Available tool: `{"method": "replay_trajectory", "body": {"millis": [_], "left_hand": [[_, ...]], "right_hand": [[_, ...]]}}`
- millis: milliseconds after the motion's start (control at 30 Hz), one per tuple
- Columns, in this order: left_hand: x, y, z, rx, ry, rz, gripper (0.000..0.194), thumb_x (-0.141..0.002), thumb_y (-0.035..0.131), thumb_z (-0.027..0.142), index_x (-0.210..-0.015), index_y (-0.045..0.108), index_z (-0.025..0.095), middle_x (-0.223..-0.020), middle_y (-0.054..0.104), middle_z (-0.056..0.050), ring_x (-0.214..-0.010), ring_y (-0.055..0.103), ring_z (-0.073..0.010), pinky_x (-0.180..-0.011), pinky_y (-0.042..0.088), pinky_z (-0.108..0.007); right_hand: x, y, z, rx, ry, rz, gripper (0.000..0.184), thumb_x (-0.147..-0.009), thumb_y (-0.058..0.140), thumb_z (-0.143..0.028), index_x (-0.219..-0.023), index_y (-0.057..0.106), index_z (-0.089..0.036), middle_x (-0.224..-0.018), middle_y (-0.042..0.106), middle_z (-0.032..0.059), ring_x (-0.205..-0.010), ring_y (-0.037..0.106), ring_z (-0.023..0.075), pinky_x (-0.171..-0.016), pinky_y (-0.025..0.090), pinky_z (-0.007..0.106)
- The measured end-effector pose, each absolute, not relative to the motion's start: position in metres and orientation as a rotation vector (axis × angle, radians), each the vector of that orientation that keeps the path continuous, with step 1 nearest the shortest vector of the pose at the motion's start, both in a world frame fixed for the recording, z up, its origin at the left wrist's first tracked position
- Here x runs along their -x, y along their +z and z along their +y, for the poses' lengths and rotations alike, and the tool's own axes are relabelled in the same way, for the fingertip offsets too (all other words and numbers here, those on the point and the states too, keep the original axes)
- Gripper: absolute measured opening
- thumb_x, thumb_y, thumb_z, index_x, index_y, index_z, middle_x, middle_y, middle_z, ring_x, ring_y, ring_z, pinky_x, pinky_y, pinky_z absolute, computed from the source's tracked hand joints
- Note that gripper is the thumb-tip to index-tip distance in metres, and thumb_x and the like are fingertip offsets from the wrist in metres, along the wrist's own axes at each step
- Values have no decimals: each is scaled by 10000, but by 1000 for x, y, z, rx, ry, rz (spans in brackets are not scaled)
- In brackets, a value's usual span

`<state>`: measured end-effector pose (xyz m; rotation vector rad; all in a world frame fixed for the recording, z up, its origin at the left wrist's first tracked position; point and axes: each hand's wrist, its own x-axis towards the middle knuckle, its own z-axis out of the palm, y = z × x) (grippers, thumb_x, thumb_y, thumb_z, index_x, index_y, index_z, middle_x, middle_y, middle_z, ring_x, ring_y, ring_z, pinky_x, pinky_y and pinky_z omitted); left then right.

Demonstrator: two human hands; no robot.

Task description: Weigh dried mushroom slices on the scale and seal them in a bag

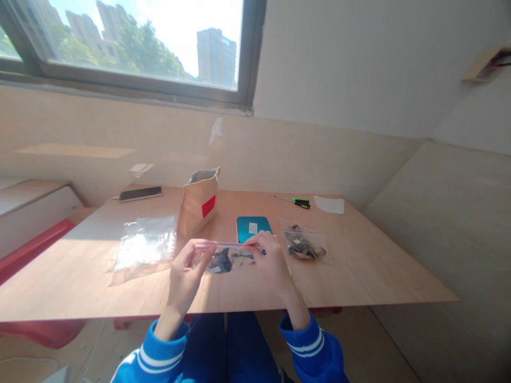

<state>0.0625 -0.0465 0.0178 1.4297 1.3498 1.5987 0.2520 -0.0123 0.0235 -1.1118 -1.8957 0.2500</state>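
Observation:
Between my hands is a clear zip bag (220,261) with a red line along its top edge and dark, dried-looking pieces inside. My left hand (189,266) pinches the left end of the zip strip. At the strip's right part, my right hand (271,263) grips with thumb and fingers. Just beyond the bag lies a teal flat box-like device (253,226) with a white label, partly covered by my right hand. A second filled zip bag (304,244) rests to the right, holding similar dark and brown pieces.
An upright brown paper pouch (197,205) with a red label stands open-topped behind my left hand. Clear plastic bags (146,242) lie left. A phone (140,193), a screwdriver (299,202) and white paper (329,205) sit near the back edge of the wooden table (371,271).

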Motion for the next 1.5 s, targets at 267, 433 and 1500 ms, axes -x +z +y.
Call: {"method": "replay_trajectory", "body": {"millis": [267, 433, 1500], "left_hand": [[-63, 12, -47, -1423, 1580, 1341, 215, -816, 643, 402, -890, 647, 201, -807, 681, -5, -756, 651, -157, -682, 516, -232], [-65, 13, -48, -1431, 1542, 1348, 213, -820, 634, 401, -905, 641, 205, -811, 698, -7, -760, 664, -167, -683, 517, -244], [-64, 19, -50, -1666, 1476, 1396, 168, -815, 633, 397, -834, 705, 246, -883, 680, -30, -850, 653, -201, -744, 526, -296]], "right_hand": [[-250, 31, -21, 1118, 237, -1995, 75, -873, 577, -157, -889, 622, -215, -848, 671, 18, -845, 567, 201, -817, 370, 357], [-245, 43, -28, 1050, 178, -2030, 216, -886, 597, -231, -1099, 618, -262, -1060, 685, 22, -1053, 547, 225, -917, 346, 384], [-238, 28, -25, 1011, 266, -1995, 70, -922, 550, -237, -959, 610, -229, -895, 667, 26, -880, 585, 191, -828, 429, 346]]}}
